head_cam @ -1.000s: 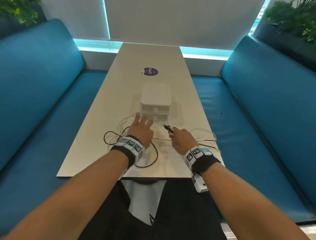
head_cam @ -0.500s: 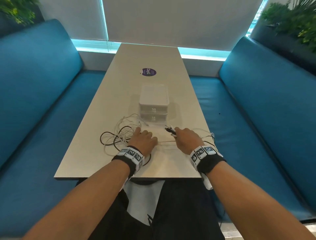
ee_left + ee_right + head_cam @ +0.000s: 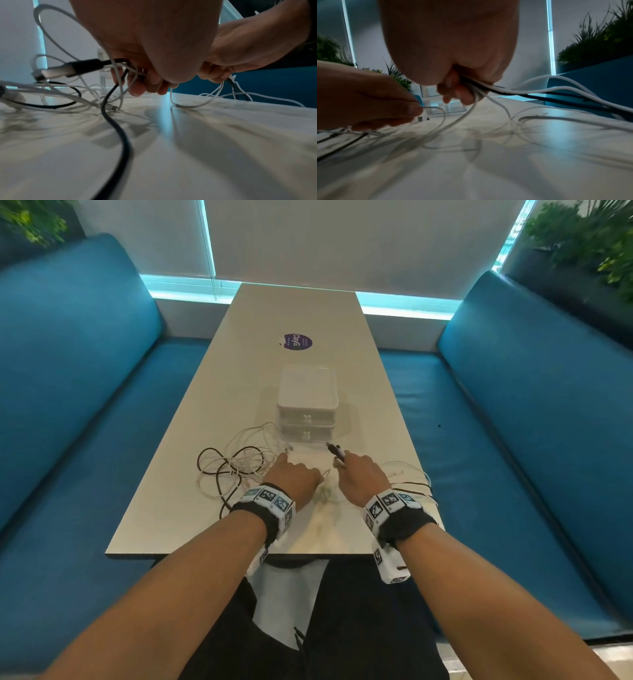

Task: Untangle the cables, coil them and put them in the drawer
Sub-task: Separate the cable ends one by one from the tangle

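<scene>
A tangle of white and black cables (image 3: 236, 465) lies on the white table (image 3: 191, 508), left of my hands. My left hand (image 3: 291, 472) sits at the tangle's right edge; in the left wrist view its fingers (image 3: 139, 86) curl round white and black strands, next to a black USB plug (image 3: 77, 68). My right hand (image 3: 356, 470) grips a bundle of white and black cables (image 3: 513, 92); a black plug (image 3: 334, 450) sticks out past its knuckles. More loops (image 3: 411, 481) trail to its right. The white two-drawer unit (image 3: 307, 405) stands just beyond both hands, drawers closed.
A purple round sticker (image 3: 295, 342) lies on the table beyond the drawer unit. Blue padded benches (image 3: 75, 405) (image 3: 531, 422) run along both sides. Plants (image 3: 589, 237) stand behind the right bench. The table's near edge (image 3: 222, 554) is just under my wrists.
My left hand was flat with spread fingers near the drawer unit; it drew back toward me and curled round cable strands. The right hand stayed put, still holding its bundle.
</scene>
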